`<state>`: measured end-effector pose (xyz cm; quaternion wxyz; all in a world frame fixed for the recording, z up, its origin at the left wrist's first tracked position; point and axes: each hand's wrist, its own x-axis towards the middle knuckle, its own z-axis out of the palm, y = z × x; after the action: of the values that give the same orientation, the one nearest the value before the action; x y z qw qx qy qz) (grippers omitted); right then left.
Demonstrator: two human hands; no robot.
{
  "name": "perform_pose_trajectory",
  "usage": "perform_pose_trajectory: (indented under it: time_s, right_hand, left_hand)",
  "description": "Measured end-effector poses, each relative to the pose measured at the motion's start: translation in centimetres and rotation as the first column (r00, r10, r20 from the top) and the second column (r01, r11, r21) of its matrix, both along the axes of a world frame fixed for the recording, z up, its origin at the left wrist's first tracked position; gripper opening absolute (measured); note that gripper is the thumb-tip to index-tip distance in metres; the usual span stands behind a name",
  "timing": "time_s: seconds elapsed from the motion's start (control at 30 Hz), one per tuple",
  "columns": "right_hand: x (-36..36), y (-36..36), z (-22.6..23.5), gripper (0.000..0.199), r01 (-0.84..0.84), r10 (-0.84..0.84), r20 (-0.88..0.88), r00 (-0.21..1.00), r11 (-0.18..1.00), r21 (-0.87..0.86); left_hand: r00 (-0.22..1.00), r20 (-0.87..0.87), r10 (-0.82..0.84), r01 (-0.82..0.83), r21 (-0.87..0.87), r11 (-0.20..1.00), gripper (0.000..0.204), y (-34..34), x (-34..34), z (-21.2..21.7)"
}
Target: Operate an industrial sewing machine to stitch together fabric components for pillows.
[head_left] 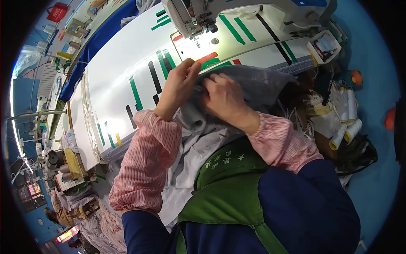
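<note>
Grey fabric (258, 80) lies over the front edge of the sewing table and hangs down onto my lap. My left hand (181, 84) is closed on the fabric's edge, thumb and fingers pinched together just in front of the needle area. Close beside it, my right hand (226, 97) grips the same cloth with curled fingers. Above both hands stands the sewing machine (198, 21), its lamp lighting the needle and presser foot (196, 41). The fabric is apart from the needle. Part of the cloth's edge is hidden behind my fingers.
Green, black and red tape strips mark the white tabletop (114, 63). A small white box (325, 45) of odds and ends sits at the right end. White thread cones (353, 129) stand and lie at the right. More machines and piled garments (97, 224) are at the left.
</note>
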<state>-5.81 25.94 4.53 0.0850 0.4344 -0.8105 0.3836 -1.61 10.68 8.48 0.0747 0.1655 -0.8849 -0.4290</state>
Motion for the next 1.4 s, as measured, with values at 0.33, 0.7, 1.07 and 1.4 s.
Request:
perform_pose_trajectory:
  time_s: [0.33,0.7,1.07,1.4]
  right_hand:
    - [-7.2,6.0,3.5,0.02,-0.614,0.285,0.806,0.519,0.781,0.119]
    - [-9.0,11.7,3.2,0.013,-0.533,0.399,0.512,0.761,0.834,0.143]
    - [-11.1,17.2,2.9,0.012,-0.341,0.132,0.617,0.776,0.91,0.234]
    - [-11.1,19.2,-1.0,0.015,-0.161,0.019,0.597,0.802,0.969,0.186]
  left_hand:
    - [0.803,0.114,-0.585,0.583,0.057,0.811,0.034,0.4,0.9,1.8]
    - [0.818,0.03,-0.574,0.547,0.265,0.794,0.036,1.4,1.8,0.6]
    - [0.869,0.229,-0.439,0.277,0.508,0.815,0.04,2.5,3.5,0.2]
    - [0.931,0.094,-0.354,0.351,0.042,0.935,0.011,5.1,4.9,1.4]
